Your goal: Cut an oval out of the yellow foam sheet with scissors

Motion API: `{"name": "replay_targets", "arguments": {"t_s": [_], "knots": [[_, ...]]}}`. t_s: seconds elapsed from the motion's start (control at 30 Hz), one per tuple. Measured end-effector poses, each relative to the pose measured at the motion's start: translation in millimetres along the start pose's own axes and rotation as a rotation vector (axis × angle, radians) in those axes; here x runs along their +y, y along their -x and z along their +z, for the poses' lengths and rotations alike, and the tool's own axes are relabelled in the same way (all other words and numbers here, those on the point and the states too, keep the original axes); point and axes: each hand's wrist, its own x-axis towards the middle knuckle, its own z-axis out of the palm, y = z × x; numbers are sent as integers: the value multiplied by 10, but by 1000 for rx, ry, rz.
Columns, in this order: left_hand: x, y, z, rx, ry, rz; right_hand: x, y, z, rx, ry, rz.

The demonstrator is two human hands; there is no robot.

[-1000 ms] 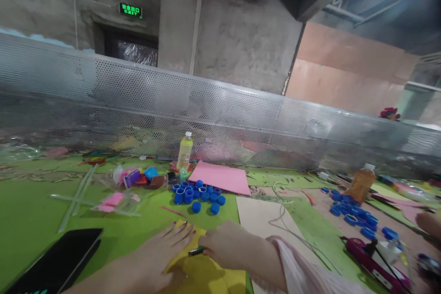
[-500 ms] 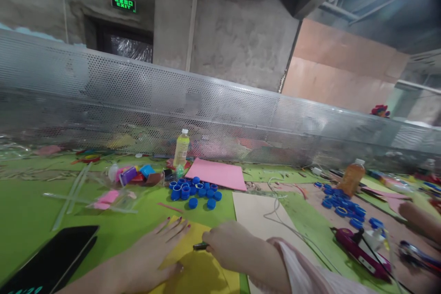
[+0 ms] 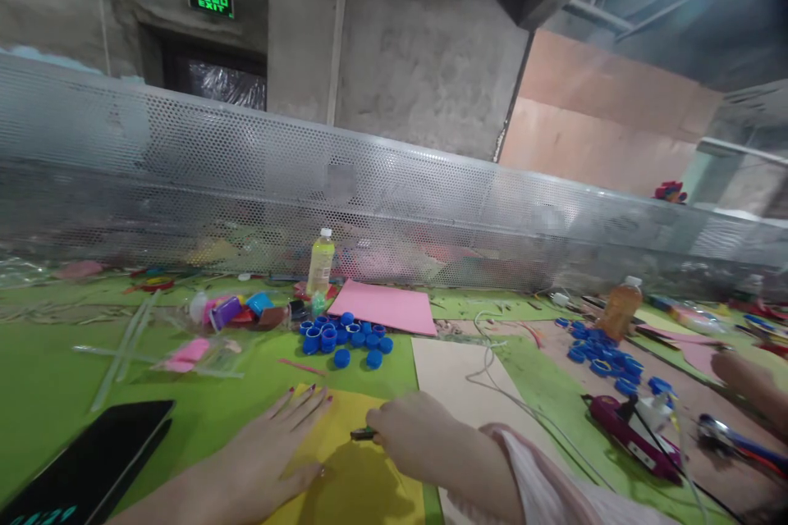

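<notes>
A yellow sheet (image 3: 345, 488) lies on the green table covering before me. Flat across its left part rests my left hand (image 3: 271, 447), fingers spread and pointing away from me. My right hand (image 3: 415, 436) is closed around a small dark pen-like tool (image 3: 362, 433) above the right part of the sheet. Only the tool's dark end sticks out to the left of the fingers, so its exact kind is hidden. Right of the yellow sheet, partly under my right forearm, is a cream sheet (image 3: 452, 369). Several blue bottle caps (image 3: 341, 336) sit beyond my hands.
A phone (image 3: 92, 459) lies at the left. Farther back are a pink sheet (image 3: 385, 306) and a yellow-green drink bottle (image 3: 321, 262). A white cable (image 3: 523, 406) crosses the right side near a maroon power strip (image 3: 634, 439). Another person's hand (image 3: 744, 377) is at far right.
My right hand with the dark tool has shifted slightly to the right over the yellow sheet. My left hand stays pressed flat. The whole view has turned a little.
</notes>
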Motion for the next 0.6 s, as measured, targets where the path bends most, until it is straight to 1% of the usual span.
{"name": "replay_targets", "arguments": {"t_s": [0.3, 0.6], "knots": [[30, 13, 22, 21, 11, -45, 2, 101, -105, -43, -22, 47], [38, 36, 43, 35, 11, -61, 44, 140, -83, -65, -20, 77]]}}
